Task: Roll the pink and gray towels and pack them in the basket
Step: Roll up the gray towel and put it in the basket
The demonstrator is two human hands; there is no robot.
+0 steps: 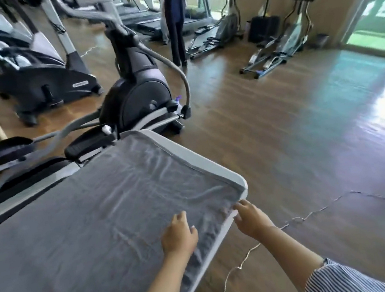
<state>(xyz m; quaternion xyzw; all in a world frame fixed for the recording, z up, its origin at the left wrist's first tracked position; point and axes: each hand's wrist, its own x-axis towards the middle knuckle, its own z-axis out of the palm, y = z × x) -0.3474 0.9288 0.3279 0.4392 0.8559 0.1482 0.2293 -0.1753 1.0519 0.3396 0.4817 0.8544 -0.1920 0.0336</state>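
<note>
Towel, gray (103,217), spread flat over a table (202,159) with a pale rounded rim; cloth extends far to the left of both hands and away from them toward the far corner, with light creases running across it. Left hand (179,236) rests palm-down on the towel near its right border, fingers fairly straight and a little spread, nothing enclosed in them. Towel edge lies between the two hands, following the table rim. Right hand (250,218) sits just right of the left, at the table's near-right corner, fingertips at the towel's corner where it meets the rim; fingers bent over the edge, but motion blur prevents telling whether they actually pinch the cloth. Striped sleeve (343,280) covers the right upper arm. Thin white cord (300,218) trails across the wooden floor (282,134) beyond and to the right of the right hand. Exercise machines (141,89) stand well beyond the table.
</note>
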